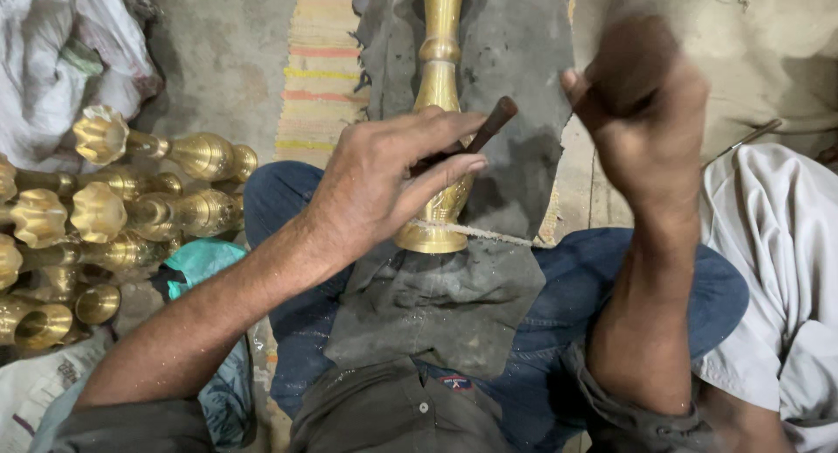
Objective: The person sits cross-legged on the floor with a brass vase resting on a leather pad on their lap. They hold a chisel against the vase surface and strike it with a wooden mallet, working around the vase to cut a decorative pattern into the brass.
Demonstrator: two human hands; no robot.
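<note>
Nearest the lens: grey-green shirt (397, 414) with a button placket, worn above blue jeans (611, 278) on crossed legs.

Item 1. Brass vase (439, 86), one in work. Tall, slim, with a ringed stem and a flared end resting on a dark grey cloth (436, 305) spread over the lap; it lies lengthwise, pointing away from the wearer. Surface bright yellow-gold, with fine patterning near the lower body. A pale cord (489, 233) crosses the cloth at its flared end.

Item 2. Punch (489, 126), one. Short dark rod, tilted, tip set against the vase. The left hand (384, 187) pinches it, thumb and fingers closed around the shaft, the heel of the hand over the vase.

Item 3. Right hand (642, 113), raised and blurred, fingers curled into a fist around something dark; what it grips cannot be made out.

Item 4. Finished brass vases (105, 213), stacked on their sides at far left. At least seven scalloped or round mouths are visible; the pile runs out of view, so the full count cannot be told.

Item 5. White sacking (52, 60), upper left. Teal cloth (201, 261), one piece, beside the left forearm. White garment (777, 270), right edge. Striped mat (319, 69) under the cloth.
</note>
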